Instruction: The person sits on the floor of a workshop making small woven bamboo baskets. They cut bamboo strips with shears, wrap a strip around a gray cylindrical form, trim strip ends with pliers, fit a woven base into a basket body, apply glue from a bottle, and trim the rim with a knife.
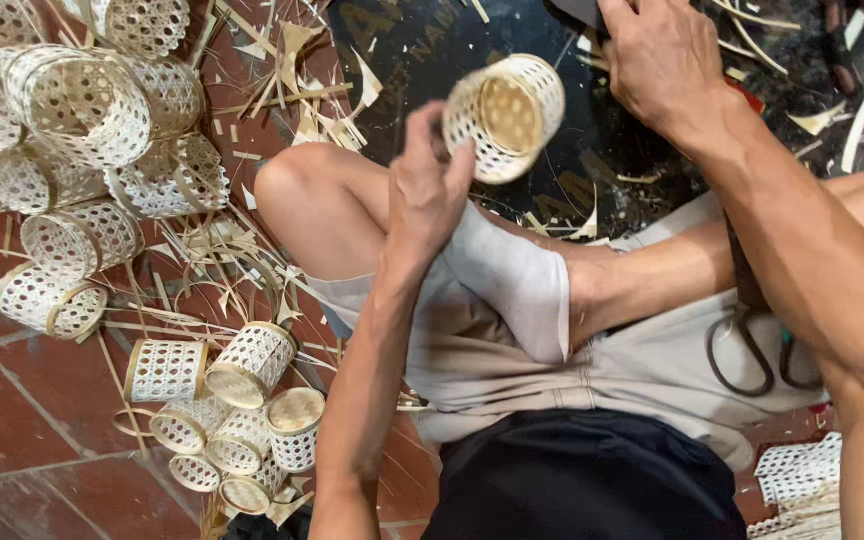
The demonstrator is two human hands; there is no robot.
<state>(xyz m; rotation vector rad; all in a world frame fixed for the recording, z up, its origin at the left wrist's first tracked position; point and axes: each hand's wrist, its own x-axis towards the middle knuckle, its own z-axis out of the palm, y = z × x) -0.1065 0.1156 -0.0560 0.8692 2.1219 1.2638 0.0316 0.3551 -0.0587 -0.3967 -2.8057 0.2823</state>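
Observation:
My left hand (430,185) grips the rim of a small woven bamboo basket (505,115), a white openwork cylinder with a tan woven base turned toward me. It is held up above my crossed legs and white sock (512,280). My right hand (660,62) reaches forward over the dark mat (422,50) at the top, fingers curled down on something dark that is cut off by the frame edge; what it is I cannot tell.
Several finished woven baskets are piled at the upper left (82,110) and smaller ones lie at the lower left (242,400). Bamboo strips and shavings (302,100) litter the red tile floor (12,410). Scissors (752,350) rest on my lap. Flat woven pieces (802,470) lie at lower right.

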